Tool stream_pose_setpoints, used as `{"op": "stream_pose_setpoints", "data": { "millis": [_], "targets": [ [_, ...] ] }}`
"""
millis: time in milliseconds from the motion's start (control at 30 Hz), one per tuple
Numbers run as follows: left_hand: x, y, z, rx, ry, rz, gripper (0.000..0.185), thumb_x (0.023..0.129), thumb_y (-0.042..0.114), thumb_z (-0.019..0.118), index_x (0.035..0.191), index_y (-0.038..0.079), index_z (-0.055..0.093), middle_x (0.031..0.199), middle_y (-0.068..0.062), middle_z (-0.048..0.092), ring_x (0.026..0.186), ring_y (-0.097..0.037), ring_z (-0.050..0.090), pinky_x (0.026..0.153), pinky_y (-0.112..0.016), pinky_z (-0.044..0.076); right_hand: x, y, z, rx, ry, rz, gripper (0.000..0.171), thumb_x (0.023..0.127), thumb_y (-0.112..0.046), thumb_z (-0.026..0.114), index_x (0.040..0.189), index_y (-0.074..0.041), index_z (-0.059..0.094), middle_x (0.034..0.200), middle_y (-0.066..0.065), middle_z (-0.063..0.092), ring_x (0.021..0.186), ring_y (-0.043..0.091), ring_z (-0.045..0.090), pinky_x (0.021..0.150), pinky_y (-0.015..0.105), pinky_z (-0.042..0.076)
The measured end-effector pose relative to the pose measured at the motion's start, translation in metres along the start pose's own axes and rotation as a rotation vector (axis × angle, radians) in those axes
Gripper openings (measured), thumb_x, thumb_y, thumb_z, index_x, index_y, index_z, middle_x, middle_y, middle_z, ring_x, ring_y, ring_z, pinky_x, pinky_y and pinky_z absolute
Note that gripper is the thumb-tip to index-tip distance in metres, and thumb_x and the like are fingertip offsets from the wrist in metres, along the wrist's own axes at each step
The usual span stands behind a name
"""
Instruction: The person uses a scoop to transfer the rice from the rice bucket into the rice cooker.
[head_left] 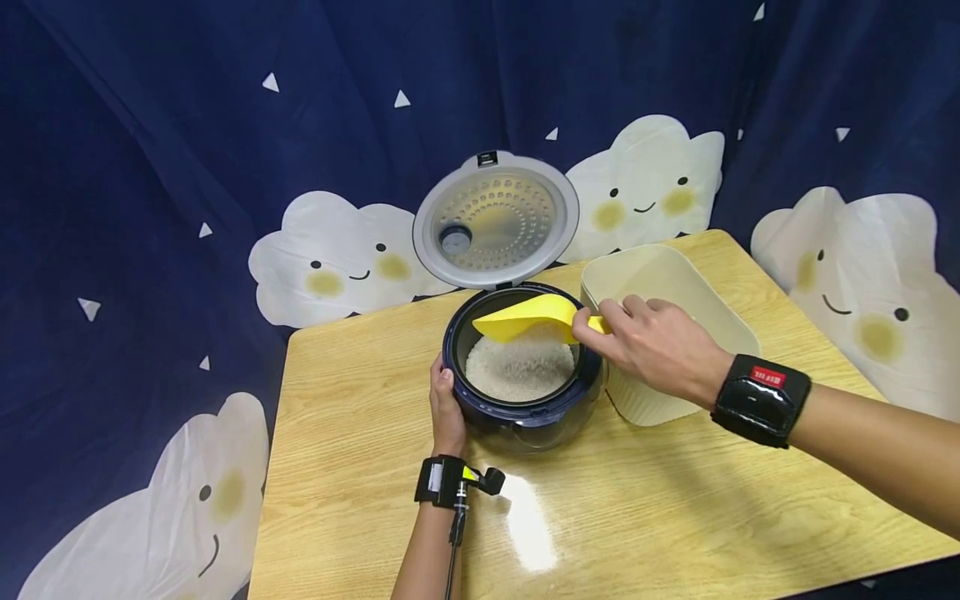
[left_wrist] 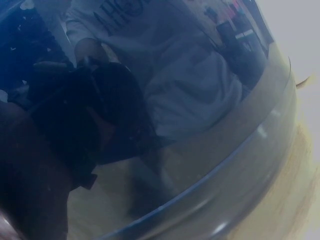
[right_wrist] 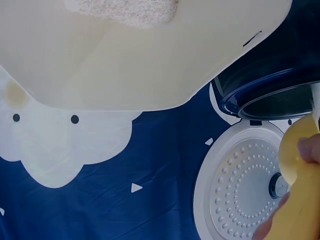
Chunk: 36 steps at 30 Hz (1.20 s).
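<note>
My right hand (head_left: 652, 346) grips the handle of a yellow scoop (head_left: 525, 317), tilted above an open rice cooker (head_left: 540, 442). White grains fall from the scoop onto the heap of rice (head_left: 510, 375) inside the pot. In the right wrist view, the scoop (right_wrist: 295, 145) and part of the fingers show at the right edge. My left hand (head_left: 447, 412) rests against the cooker's left side, its thumb near the rim. The left wrist view is mostly filled by the cooker's glossy dark wall (left_wrist: 190, 110).
Right of the cooker stands a cream plastic bin (head_left: 720, 308), partly behind my right hand; rice (right_wrist: 130, 10) lies inside it. The cooker's lid (head_left: 495, 221) is raised at the back. Beneath is a wooden table (head_left: 352, 417), with a dark blue cloud-patterned curtain (head_left: 330, 133) behind.
</note>
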<state>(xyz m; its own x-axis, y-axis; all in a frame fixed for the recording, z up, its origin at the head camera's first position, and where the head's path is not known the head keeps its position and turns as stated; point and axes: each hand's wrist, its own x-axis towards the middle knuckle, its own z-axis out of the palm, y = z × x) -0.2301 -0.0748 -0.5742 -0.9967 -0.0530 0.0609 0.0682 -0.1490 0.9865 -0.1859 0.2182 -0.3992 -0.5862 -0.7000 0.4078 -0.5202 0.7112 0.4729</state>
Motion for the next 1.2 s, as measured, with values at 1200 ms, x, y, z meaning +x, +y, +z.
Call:
{"op": "stream_pose_setpoints", "data": {
  "millis": [1200],
  "targets": [
    [-0.001,-0.001,0.003,-0.045,0.003,0.055,0.061,0.098,0.039,0.035,0.154,0.017,0.044,0.156,-0.011,0.050,0.140,-0.022,0.046,0.117,-0.026,0.032,-0.019,0.027,0.003,0.214,-0.053,0.331,0.031,0.094,-0.028,0.070,0.102,-0.006,0.049,0.067,0.002,0.040,0.045,0.017,0.035,0.037,0.033,0.035]
  ]
}}
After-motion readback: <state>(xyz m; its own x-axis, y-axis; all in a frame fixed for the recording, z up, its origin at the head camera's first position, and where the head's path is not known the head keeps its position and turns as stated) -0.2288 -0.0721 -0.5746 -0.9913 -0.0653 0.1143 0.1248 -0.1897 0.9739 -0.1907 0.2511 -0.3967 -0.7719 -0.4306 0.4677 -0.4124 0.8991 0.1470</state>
